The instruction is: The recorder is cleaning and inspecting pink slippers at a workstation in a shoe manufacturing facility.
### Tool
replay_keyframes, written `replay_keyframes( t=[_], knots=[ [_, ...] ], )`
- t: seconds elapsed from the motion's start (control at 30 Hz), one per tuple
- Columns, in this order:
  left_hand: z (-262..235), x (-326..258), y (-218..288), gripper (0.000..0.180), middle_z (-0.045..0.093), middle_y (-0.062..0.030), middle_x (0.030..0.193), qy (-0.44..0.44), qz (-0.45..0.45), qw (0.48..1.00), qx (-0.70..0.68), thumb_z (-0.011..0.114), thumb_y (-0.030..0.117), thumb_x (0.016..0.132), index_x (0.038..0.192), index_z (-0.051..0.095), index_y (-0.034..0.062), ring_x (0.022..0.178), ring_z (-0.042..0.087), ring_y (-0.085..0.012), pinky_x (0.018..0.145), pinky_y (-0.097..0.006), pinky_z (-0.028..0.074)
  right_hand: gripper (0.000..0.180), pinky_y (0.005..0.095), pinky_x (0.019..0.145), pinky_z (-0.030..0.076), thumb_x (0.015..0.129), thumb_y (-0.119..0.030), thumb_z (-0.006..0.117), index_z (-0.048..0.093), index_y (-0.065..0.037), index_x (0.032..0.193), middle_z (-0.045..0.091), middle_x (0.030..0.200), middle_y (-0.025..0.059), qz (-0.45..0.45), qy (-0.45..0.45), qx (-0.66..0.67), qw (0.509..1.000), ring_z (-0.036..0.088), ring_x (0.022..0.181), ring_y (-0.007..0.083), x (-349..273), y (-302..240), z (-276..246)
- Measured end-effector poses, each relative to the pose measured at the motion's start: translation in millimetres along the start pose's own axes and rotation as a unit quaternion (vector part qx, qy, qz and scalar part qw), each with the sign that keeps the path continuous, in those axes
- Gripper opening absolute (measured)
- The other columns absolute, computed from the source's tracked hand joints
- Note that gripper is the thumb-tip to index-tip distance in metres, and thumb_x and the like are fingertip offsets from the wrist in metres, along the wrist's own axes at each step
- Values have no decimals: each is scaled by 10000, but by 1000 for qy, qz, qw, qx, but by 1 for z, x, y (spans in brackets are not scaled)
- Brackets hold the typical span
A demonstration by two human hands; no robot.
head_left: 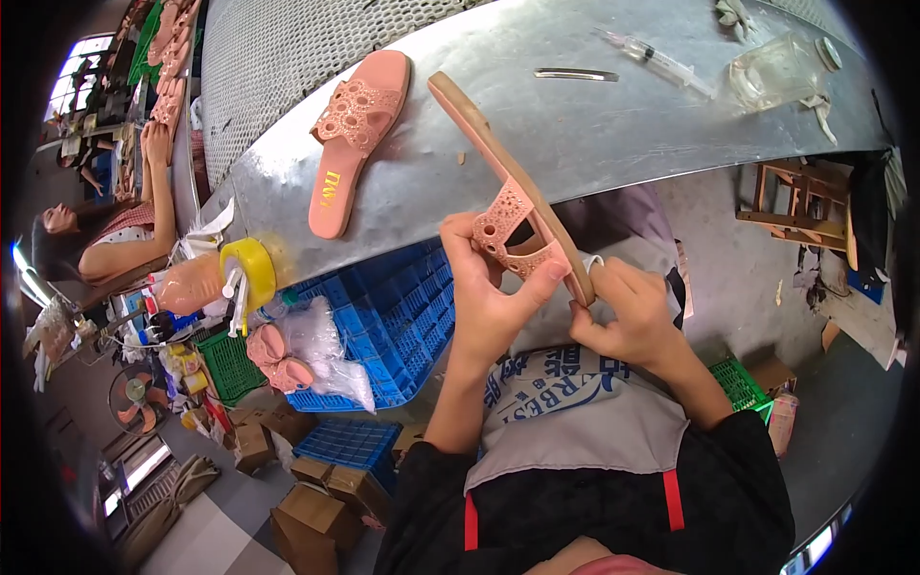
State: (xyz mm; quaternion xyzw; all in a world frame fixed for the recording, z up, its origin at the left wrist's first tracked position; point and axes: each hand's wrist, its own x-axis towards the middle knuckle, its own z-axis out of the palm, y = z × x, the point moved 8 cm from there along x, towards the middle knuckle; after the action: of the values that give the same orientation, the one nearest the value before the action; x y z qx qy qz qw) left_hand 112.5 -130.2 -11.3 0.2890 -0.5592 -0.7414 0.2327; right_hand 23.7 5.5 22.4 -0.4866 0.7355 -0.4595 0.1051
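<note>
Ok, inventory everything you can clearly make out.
Metal worktable: one, silver, ahead
Flat slide sandals: several, pink, one held, one on table, others left
Plastic syringe: one, clear, table's right
Slim metal strip: one, silver, left of syringe
Squat bottle: one, transparent, table's right end
Thick ring: one, yellow, left
Slatted plastic crates: several, blue or green, both sides
Cardboard boxes: several, brown, lower left
Wooden stool: one, brown, right
Co-worker: one, patterned clothing, far left
Left hand: one, bare, holding sandal
Right hand: one, bare, holding sandal

Black top (575,508), short sleeves (747,460); grey apron (585,436), blue printed lettering (563,364); two red straps (674,500)
</note>
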Motion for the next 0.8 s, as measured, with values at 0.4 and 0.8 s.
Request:
replay_keyframes(
  t=[0.4, 0.8],
  knots=[
    [0, -4, -3, 650, 454, -87, 1149, -20, -5, 999, 35, 832, 114, 792, 1234, 365, 17, 1038, 562, -139, 899, -298, 511, 231, 366, 486, 434, 622, -54, 704, 598, -27, 825, 542, 695, 88, -3, -21, -11, 1000, 555, 537, 262, -4, 5, 7],
    [27, -36, 65, 849, 428, -220, 1369, -11, 306, 885, 351, 800, 163, 770, 1478, 354, 17, 1243, 525, -366, 983, -471, 512, 377, 273, 466, 408, 844, -256, 643, 580, 28, 1084, 625, 795, 64, 281, -4, 419, 864, 560, 572, 119, -31, 53, 16]
  ],
)
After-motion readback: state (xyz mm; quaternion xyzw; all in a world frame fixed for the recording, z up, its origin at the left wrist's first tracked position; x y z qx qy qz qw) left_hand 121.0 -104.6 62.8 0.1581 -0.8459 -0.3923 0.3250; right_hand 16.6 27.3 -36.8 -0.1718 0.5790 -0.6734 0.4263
